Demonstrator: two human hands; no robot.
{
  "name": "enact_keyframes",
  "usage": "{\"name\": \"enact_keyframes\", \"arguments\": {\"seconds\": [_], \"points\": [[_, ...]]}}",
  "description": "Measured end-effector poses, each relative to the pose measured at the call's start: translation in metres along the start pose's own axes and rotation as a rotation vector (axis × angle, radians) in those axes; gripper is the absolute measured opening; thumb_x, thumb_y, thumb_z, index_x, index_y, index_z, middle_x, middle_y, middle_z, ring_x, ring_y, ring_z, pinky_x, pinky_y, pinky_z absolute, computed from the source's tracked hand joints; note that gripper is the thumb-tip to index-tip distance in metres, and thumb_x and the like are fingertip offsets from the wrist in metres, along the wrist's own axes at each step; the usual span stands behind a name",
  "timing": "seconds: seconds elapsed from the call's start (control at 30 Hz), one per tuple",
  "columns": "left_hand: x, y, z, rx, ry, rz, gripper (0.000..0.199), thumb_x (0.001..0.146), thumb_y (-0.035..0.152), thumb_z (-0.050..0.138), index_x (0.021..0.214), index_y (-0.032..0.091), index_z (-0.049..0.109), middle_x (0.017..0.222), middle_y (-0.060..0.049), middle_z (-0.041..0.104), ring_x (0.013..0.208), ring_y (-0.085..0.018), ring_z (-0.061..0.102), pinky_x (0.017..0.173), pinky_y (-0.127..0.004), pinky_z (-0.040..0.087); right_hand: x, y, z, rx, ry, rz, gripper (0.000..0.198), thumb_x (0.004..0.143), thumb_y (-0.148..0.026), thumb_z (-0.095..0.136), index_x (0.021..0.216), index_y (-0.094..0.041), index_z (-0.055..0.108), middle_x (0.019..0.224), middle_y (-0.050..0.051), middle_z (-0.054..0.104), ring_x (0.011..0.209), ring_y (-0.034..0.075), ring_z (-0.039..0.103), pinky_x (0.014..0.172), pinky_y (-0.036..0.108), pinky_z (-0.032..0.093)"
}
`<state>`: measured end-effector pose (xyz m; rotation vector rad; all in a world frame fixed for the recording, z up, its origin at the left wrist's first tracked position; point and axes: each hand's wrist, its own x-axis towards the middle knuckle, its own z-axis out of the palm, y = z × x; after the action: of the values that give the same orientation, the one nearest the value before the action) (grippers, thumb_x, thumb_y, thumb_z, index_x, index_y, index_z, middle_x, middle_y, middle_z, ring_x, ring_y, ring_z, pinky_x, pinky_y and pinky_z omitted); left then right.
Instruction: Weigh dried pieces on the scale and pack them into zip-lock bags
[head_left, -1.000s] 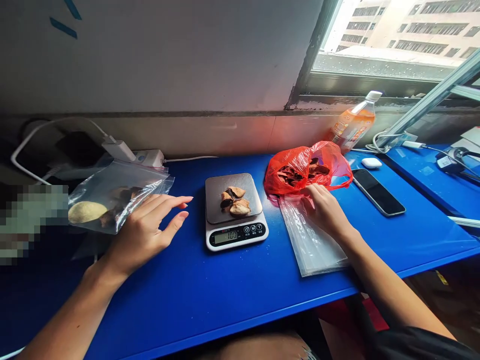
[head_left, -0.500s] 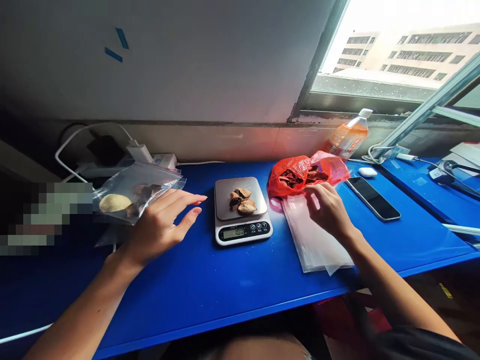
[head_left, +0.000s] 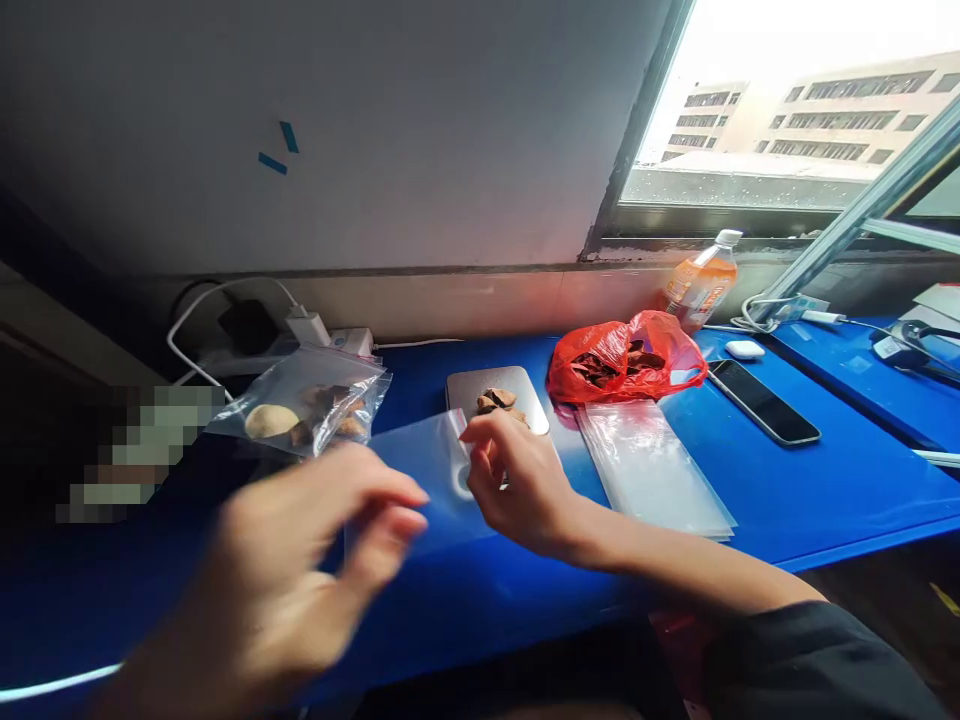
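My right hand is closed on the edge of a clear plastic bag, which hangs flat and thin in front of the scale. My left hand is close to the camera and blurred, its thumb and forefinger a small gap apart beside the bag, with nothing seen between them. Behind my right hand, brown dried pieces rest on the kitchen scale, whose display is covered. A stack of clear bags lies right of the scale, and a red plastic bag of dark dried pieces sits behind the stack.
At left lies a filled clear bag with a pale round lump and brown pieces. A phone, a white earbud case and an orange drink bottle stand or lie at right. Cables and a charger run along the wall.
My right hand has moved left from the bag stack to the front of the scale, bringing a clear bag. My left hand has come lower and nearer the camera. The view has shifted slightly.
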<state>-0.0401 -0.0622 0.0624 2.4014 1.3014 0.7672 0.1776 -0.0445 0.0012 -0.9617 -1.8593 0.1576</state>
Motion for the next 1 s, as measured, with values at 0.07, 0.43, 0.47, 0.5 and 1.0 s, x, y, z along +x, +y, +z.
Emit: {"name": "enact_keyframes", "arguments": {"seconds": [0.07,0.43,0.47,0.5,1.0], "points": [[0.008,0.014,0.021,-0.103,-0.314,-0.105,0.023,0.088,0.041,0.054,0.086,0.024,0.07,0.077,0.001,0.071,0.065,-0.015,0.064,0.06,-0.025,0.05,-0.011,-0.002,0.01,0.125,-0.021,0.03,0.014,0.083,-0.012,0.048,0.094,-0.02,0.05,0.075,0.0,0.06,0.058,0.009,0.055,0.053,0.021,0.043],[0.02,-0.028,0.064,-0.367,-0.38,-0.075,0.039,0.098,0.036,0.038,0.07,0.017,0.06,0.066,0.0,0.064,0.061,-0.014,0.058,0.057,-0.024,0.046,-0.027,-0.005,0.018,0.524,-0.315,0.382,0.021,0.085,-0.016,0.051,0.106,-0.019,0.047,0.088,0.004,0.061,0.075,0.014,0.06,0.07,0.028,0.052],[0.018,-0.029,0.065,-0.369,-0.367,-0.065,0.039,0.098,0.034,0.038,0.07,0.017,0.059,0.066,0.0,0.063,0.06,-0.014,0.057,0.057,-0.023,0.046,-0.028,-0.006,0.018,0.545,-0.315,0.385,0.024,0.085,-0.017,0.053,0.108,-0.019,0.046,0.088,0.004,0.061,0.076,0.014,0.06,0.071,0.028,0.053],[0.017,-0.029,0.065,-0.371,-0.355,-0.054,0.037,0.098,0.032,0.039,0.07,0.018,0.059,0.065,0.0,0.063,0.059,-0.013,0.057,0.057,-0.023,0.046,-0.028,-0.006,0.019,0.561,-0.311,0.384,0.025,0.085,-0.018,0.053,0.108,-0.019,0.046,0.088,0.004,0.061,0.076,0.014,0.06,0.071,0.029,0.053],[0.013,-0.033,0.074,-0.244,-0.288,0.176,0.025,0.094,0.012,0.039,0.081,0.019,0.06,0.081,-0.003,0.07,0.073,-0.015,0.068,0.068,-0.024,0.055,-0.024,-0.004,0.014,0.525,-0.385,0.425,0.023,0.081,-0.012,0.051,0.102,-0.02,0.046,0.083,0.001,0.058,0.067,0.011,0.053,0.062,0.024,0.046]]}}
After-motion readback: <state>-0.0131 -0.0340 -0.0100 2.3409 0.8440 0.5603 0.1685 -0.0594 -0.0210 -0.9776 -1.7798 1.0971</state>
